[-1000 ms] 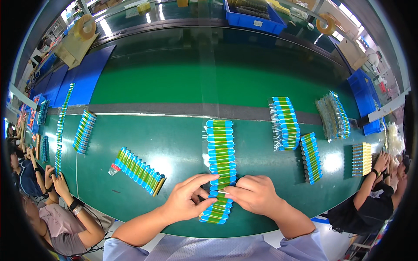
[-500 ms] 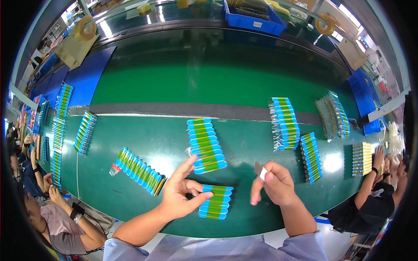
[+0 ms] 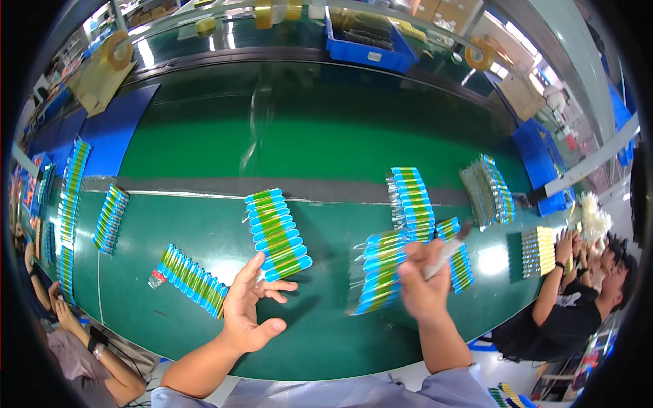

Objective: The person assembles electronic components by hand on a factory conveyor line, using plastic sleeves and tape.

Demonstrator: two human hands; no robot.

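The left hand (image 3: 246,316), thumb spread wide, is at the lower end of a blue-and-green ribbed strip (image 3: 277,234), its hold unclear. Farther right, beside a blurred blue-and-green piece (image 3: 381,272), the right hand (image 3: 424,285) curls around a slim white tool (image 3: 443,260).

the left forearm (image 3: 207,360) slants in from the lower left, bare, its wrist about straight. the left hand (image 3: 246,309) is spread and grips nothing: index finger raised, the other fingers (image 3: 281,288) loosely stretched toward the right, thumb (image 3: 271,328) held out below them. the right forearm (image 3: 443,343) rises more steeply. the right hand (image 3: 425,280), slightly blurred, is curled in a grip, well apart from the left.
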